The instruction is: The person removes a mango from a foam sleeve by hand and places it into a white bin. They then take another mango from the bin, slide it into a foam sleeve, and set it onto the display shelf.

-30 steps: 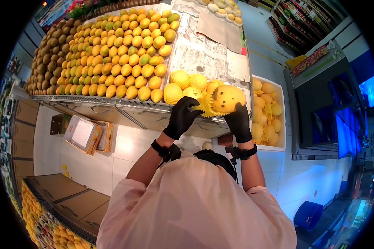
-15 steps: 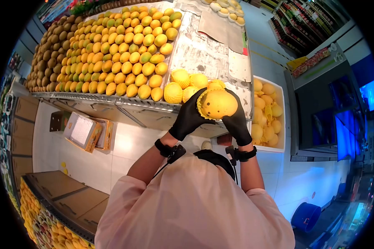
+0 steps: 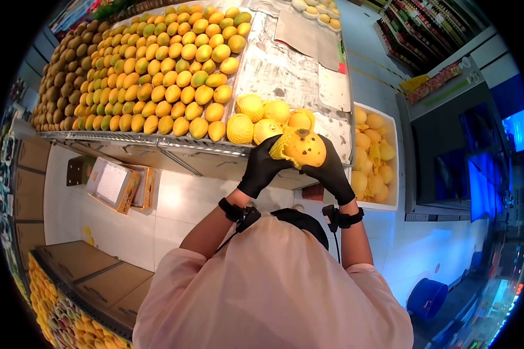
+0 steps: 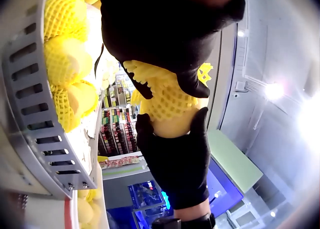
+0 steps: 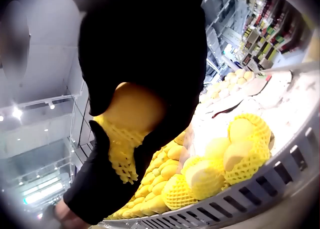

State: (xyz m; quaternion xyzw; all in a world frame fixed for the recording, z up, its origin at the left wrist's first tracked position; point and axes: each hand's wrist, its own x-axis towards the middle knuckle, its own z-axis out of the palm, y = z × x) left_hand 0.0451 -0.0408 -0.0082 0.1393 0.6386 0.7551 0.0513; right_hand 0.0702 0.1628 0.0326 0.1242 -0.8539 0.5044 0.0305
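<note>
Both hands wear black gloves and hold one large yellow melon (image 3: 306, 152) with dark spots, over the front edge of the display stand. My left hand (image 3: 263, 168) grips its left side, where a yellow foam net (image 3: 279, 148) covers one end. On the other side my right hand (image 3: 335, 174) holds the bare skin, thumb toward me. In the left wrist view the foam net (image 4: 172, 103) bunches under the left fingers, and the melon's bare end (image 4: 172, 127) sits in the right hand. The right wrist view shows the net's ragged edge (image 5: 122, 161) hanging against the left palm.
Several net-wrapped melons (image 3: 250, 107) sit just behind the hands at the stand's front corner. Rows of mangoes (image 3: 157, 75) fill the left. A white box (image 3: 394, 174) of yellow fruit stands at right. The slotted metal rail (image 5: 250, 194) edges the stand.
The left hand has gone from pulling at the net's edge to gripping the melon's netted end. The melon has come left toward the body and been turned between both hands.
</note>
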